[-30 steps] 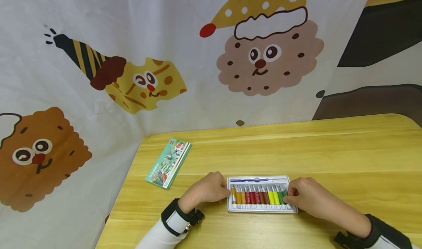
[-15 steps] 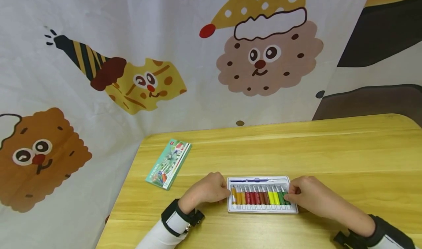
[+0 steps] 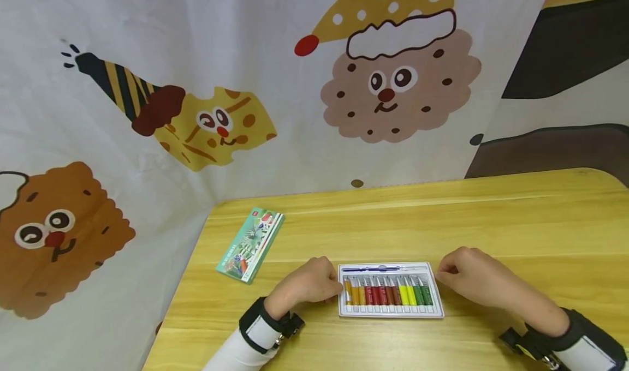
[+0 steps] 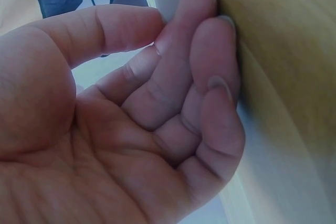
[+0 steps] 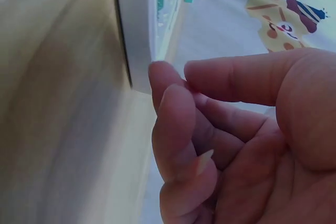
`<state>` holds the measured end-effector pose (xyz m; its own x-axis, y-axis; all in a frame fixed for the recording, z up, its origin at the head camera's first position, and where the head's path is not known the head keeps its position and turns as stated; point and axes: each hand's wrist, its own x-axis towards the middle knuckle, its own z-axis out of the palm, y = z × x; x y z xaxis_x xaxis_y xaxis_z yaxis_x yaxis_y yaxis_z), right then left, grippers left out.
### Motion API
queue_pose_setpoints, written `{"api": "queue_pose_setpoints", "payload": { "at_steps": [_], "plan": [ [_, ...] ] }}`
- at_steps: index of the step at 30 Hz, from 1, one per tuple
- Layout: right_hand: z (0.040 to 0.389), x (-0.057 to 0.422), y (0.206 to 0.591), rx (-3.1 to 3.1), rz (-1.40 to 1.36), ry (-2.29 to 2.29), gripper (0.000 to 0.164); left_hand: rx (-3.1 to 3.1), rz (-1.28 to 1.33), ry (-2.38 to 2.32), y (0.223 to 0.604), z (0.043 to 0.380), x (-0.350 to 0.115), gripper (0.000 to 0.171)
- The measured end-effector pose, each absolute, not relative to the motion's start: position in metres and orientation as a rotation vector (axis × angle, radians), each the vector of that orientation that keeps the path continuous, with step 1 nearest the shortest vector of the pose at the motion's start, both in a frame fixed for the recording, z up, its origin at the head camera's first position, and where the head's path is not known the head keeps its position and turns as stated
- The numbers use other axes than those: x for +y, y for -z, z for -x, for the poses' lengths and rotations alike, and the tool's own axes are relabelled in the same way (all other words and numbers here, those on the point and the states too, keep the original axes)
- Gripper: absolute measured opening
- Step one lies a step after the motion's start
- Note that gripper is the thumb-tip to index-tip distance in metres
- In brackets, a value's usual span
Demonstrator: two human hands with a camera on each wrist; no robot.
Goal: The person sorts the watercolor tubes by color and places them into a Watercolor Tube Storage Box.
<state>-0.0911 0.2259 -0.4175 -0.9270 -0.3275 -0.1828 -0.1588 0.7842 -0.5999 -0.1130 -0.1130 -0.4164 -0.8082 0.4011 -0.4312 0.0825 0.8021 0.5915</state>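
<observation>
A white tray [image 3: 391,310] of paint tubes lies flat on the table in the head view. Its tubes [image 3: 383,294] run from orange through red, brown and yellow to green, and a thin blue-handled paintbrush [image 3: 378,269] lies along the far side. At the tray's left edge, the thumb and forefinger of my left hand [image 3: 314,281] pinch the rim, with the other fingers curled. My right hand [image 3: 472,275] is just off the tray's right edge, fingers loosely bent and holding nothing. In the right wrist view, its forefinger tip overlaps the corner of the tray [image 5: 137,35].
A green printed box [image 3: 250,244] lies slanted on the wooden table [image 3: 393,226] at the back left. Behind the table hangs a white cloth [image 3: 295,114] printed with cartoon biscuits and cheese.
My right hand has let go of the tray's right end and drawn back slightly right and away. The left hand and the tray stay in place.
</observation>
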Motion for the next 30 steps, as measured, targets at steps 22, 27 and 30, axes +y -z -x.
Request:
{"api": "queue_pose_setpoints", "payload": {
  "at_steps": [22,27,30],
  "plan": [
    [0.082,0.215,0.426,2.640,0.358,0.762,0.032,2.436,-0.386,-0.754,0.416,0.116,-0.114,0.036],
    [0.082,0.215,0.427,2.639,0.332,0.759,0.030,2.444,-0.415,-0.745,0.417,0.118,-0.118,0.037],
    [0.081,0.215,0.428,2.645,0.326,0.759,0.031,2.472,-0.440,-0.751,0.414,0.120,-0.122,0.035]
  ]
}}
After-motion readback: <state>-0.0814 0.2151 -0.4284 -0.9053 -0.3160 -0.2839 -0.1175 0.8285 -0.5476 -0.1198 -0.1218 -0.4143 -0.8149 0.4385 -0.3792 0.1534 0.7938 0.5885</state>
